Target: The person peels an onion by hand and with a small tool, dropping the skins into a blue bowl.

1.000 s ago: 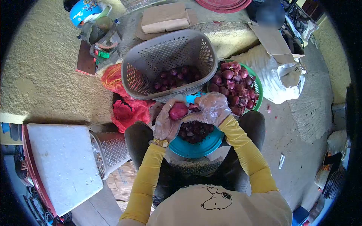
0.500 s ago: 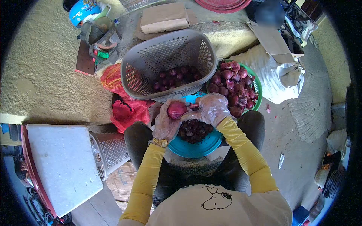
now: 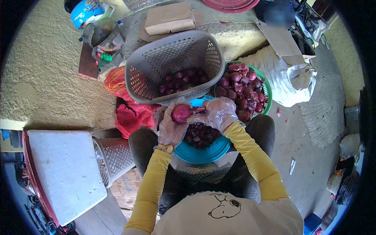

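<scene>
My left hand (image 3: 171, 127), in a clear plastic glove, is closed around a red onion (image 3: 181, 113). My right hand (image 3: 220, 112), also gloved, pinches at the onion's right side, where a dark reddish strip that looks like onion skin (image 3: 199, 110) stretches between the two. The fingertips there are partly hidden. Below both hands a blue basin (image 3: 201, 156) between my knees holds dark, loose onion skins (image 3: 201, 136). Beyond them stands a grey plastic basket (image 3: 147, 92) with several onions (image 3: 182, 80) at its bottom. To its right a green basket (image 3: 268, 88) is heaped with red onions (image 3: 244, 88).
A red mesh sack (image 3: 135, 117) lies left of the grey basket. A white foam board (image 3: 64, 172) and another basket (image 3: 119, 156) are at the left. On the right are a white sack (image 3: 290, 84) and cardboard (image 3: 284, 45). A cardboard box (image 3: 169, 19) sits on the ledge behind.
The onion has turned and shifted slightly left in my left hand. The reddish strip between it and my right hand shows more now. Both hands stay above the basin.
</scene>
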`<control>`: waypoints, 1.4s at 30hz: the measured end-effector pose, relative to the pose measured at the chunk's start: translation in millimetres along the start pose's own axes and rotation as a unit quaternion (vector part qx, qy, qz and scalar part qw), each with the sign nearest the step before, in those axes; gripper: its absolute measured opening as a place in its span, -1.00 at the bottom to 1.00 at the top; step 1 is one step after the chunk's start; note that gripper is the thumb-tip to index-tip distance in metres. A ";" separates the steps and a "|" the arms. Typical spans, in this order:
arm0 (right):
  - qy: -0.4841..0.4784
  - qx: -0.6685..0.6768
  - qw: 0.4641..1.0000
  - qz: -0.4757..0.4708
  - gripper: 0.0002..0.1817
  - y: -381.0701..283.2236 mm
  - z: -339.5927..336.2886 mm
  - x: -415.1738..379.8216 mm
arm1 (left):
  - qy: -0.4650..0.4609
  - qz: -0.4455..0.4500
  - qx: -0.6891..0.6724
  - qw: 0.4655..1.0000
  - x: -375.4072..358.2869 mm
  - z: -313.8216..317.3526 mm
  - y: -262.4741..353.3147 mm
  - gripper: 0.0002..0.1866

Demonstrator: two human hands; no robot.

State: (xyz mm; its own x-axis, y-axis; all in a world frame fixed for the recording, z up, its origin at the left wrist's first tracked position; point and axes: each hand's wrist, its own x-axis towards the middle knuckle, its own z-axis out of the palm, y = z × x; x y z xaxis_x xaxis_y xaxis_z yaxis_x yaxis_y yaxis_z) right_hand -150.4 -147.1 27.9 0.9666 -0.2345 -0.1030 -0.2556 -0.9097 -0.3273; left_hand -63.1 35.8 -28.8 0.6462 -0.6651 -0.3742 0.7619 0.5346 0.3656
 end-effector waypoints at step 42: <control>0.049 0.015 0.999 -0.008 -0.16 1.9 0.7 -1.6 | 0.038 0.171 0.808 0.562 -27.5 35.5 9.9 -0.44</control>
State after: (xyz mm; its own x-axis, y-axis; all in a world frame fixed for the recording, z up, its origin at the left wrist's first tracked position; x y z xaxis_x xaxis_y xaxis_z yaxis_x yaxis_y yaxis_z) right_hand -152.5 -148.2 26.8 0.9674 -0.2533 -0.0052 -0.2384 -0.9032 -0.3569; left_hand -74.8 40.9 15.4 0.7902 -0.6100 -0.0593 -0.4019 -0.5888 0.7013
